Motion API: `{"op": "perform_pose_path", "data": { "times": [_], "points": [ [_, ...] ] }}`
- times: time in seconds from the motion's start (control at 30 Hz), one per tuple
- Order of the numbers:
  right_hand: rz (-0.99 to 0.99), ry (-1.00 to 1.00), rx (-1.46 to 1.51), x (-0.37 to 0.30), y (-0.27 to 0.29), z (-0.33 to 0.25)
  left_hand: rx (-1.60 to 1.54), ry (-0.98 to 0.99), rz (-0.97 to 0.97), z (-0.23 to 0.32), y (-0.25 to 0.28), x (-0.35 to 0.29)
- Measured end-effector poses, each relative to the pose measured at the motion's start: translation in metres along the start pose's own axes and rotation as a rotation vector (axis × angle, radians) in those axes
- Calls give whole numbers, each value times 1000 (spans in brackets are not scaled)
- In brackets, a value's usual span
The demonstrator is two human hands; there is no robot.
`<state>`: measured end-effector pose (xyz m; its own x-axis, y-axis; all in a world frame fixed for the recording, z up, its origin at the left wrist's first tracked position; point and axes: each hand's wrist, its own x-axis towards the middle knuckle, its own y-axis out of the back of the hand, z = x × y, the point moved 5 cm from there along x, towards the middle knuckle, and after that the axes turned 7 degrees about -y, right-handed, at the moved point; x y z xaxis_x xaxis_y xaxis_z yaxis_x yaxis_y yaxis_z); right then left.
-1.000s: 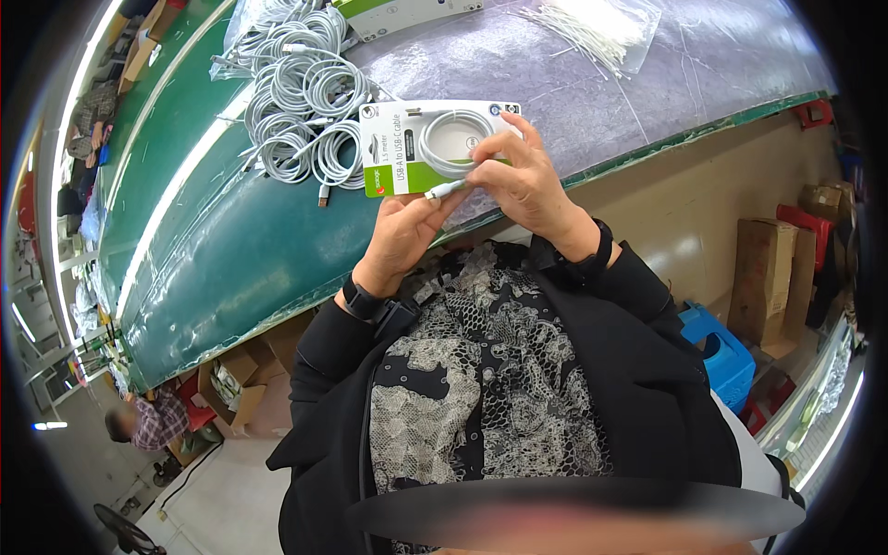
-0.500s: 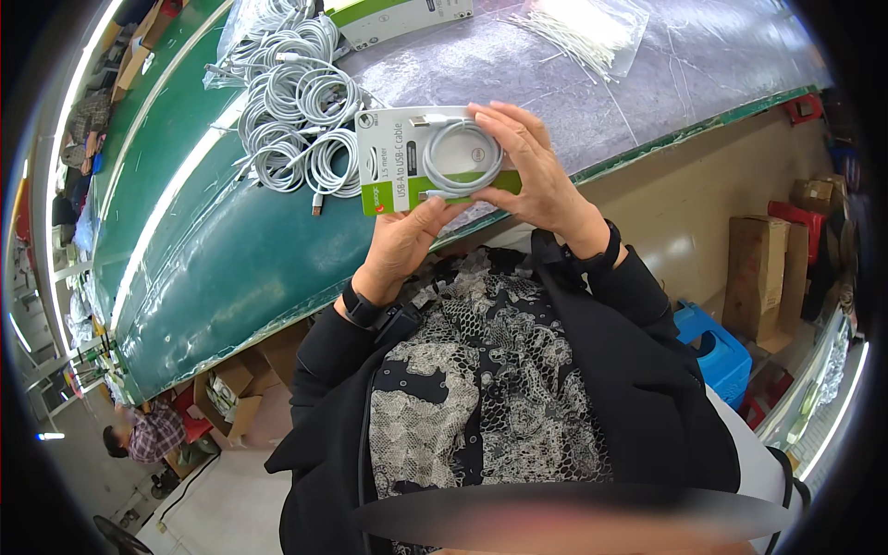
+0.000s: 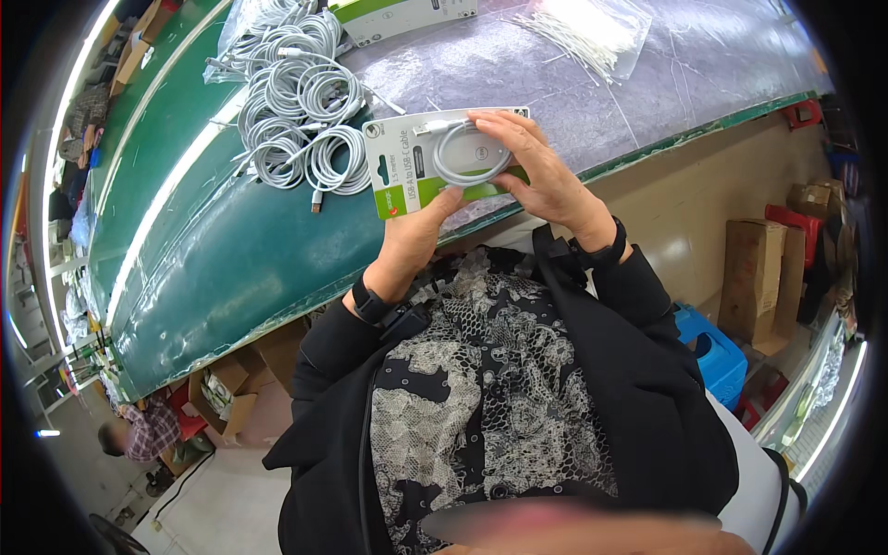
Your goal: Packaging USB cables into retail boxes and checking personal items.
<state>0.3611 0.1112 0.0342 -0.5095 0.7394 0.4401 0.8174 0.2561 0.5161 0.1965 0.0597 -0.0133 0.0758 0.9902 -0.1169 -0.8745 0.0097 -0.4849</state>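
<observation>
A flat white-and-green cardboard card is held up over the table's front edge. On its face lies a coiled light-grey USB cable, one plug showing near the card's top edge. My right hand grips the card's right end, fingers over the coil and thumb below it. My left hand pinches the lower edge, thumb on the front; its other fingers are hidden behind. Just left of the card is a heap of coiled grey cables.
A green-and-white box stands beyond the card. A clear bag of white cable ties lies at the far right of the green table. Cardboard boxes and a blue plastic stool are at right. Another person sits at far left.
The card has shifted slightly right and tilted. My left thumb has moved a little right along the lower edge, and the right fingers now cover more of the coil.
</observation>
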Motion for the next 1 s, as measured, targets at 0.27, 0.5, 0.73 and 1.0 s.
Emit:
{"op": "perform_pose_path", "data": {
  "times": [0.27, 0.5, 0.73, 1.0],
  "points": [
    [139, 21, -224, -4, -5, -10, -142, 18, -1, 4, -4, 5],
    [161, 10, -261, 0, -10, -4, -267, 52, 4, 3, 1, 5],
    [152, 13, -296, 0, -13, 2, -87, 337, -57, 5, 10, 4],
    [131, -72, -224, -4, -33, 17, 1603, -793, -163, 41, -8, 4]
  ]
}}
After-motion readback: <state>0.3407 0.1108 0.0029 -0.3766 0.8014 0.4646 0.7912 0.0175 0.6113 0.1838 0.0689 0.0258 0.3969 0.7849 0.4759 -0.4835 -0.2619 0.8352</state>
